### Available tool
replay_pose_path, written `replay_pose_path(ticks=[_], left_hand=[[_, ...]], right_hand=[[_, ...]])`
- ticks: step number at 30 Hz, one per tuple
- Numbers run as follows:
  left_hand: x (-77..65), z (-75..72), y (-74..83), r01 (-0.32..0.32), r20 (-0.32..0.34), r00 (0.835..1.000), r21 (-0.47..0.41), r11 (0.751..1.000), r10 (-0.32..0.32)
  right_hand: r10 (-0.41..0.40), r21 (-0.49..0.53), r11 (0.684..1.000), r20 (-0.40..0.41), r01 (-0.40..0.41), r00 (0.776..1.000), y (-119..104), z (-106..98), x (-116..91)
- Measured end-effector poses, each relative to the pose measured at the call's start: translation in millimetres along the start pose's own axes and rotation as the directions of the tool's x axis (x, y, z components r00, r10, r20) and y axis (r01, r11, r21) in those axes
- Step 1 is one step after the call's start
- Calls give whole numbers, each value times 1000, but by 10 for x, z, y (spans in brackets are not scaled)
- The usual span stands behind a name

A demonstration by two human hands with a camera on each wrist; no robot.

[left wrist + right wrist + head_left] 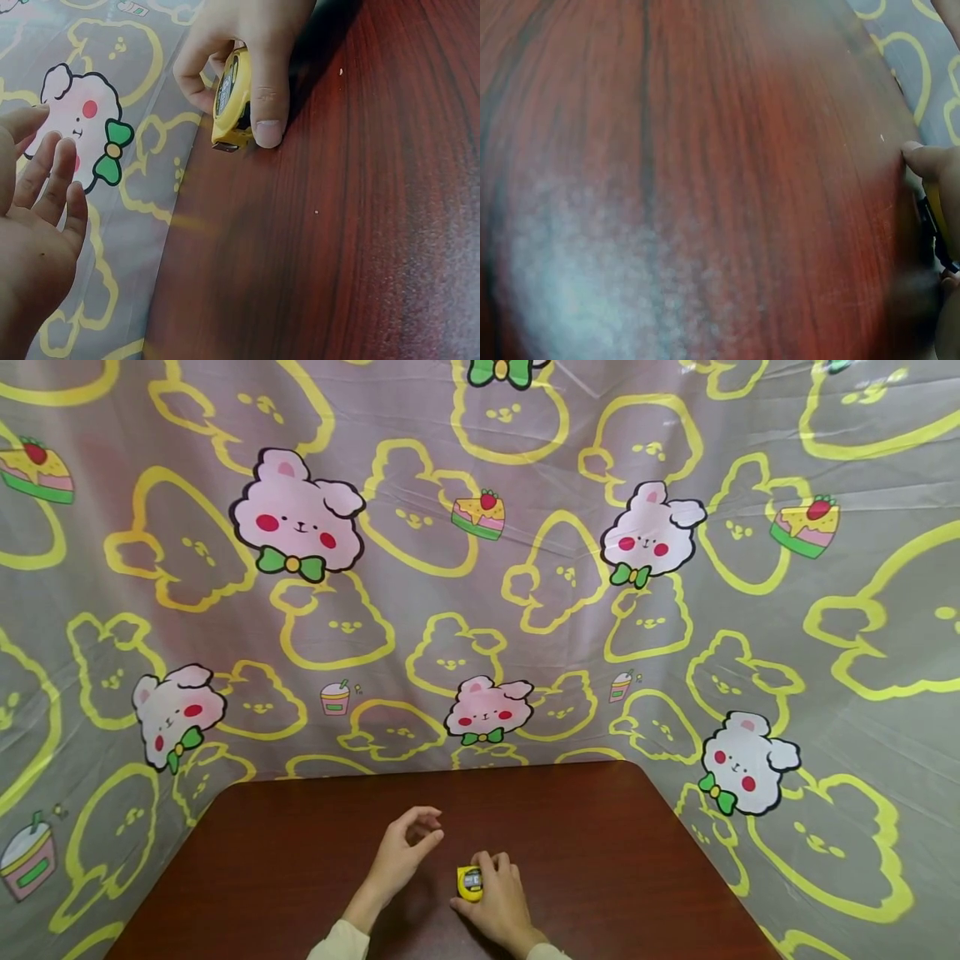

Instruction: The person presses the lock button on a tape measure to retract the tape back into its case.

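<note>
A small yellow tape measure [470,883] with a grey label stands near the front of the dark red-brown table. My right hand [501,897] grips it between thumb and fingers. In the left wrist view, the thumb lies along one side of the tape measure [234,101], and the metal hook shows at its lower corner. My left hand [401,853] is off to the left, its fingers loosely bent and holding nothing. At the right edge of the right wrist view, only part of the right hand [936,163] shows, with most of the tape measure hidden.
The wooden table [300,827] has rounded far corners. A grey curtain [555,652] printed with yellow outlines and white rabbits hangs behind the table and along both sides. Small pale specks lie on the tabletop.
</note>
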State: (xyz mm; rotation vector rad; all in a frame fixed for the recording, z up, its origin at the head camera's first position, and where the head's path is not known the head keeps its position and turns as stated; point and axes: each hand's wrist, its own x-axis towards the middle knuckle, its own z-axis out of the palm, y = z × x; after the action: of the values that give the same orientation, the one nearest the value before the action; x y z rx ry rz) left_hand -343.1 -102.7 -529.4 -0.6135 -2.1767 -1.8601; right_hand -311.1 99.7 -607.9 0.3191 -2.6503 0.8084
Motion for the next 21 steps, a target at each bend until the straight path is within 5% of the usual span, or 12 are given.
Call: replay_pose_path(ticks=[10, 21], left_hand=[[-8, -18, -12, 4, -16, 1000, 8, 1000, -4], [-30, -51, -70, -74, 18, 997, 193, 978, 72]], right_hand=[[-10, -37, 999, -5, 10, 1000, -2, 21, 29], [13, -46, 999, 91, -9, 996, 73, -99, 41]])
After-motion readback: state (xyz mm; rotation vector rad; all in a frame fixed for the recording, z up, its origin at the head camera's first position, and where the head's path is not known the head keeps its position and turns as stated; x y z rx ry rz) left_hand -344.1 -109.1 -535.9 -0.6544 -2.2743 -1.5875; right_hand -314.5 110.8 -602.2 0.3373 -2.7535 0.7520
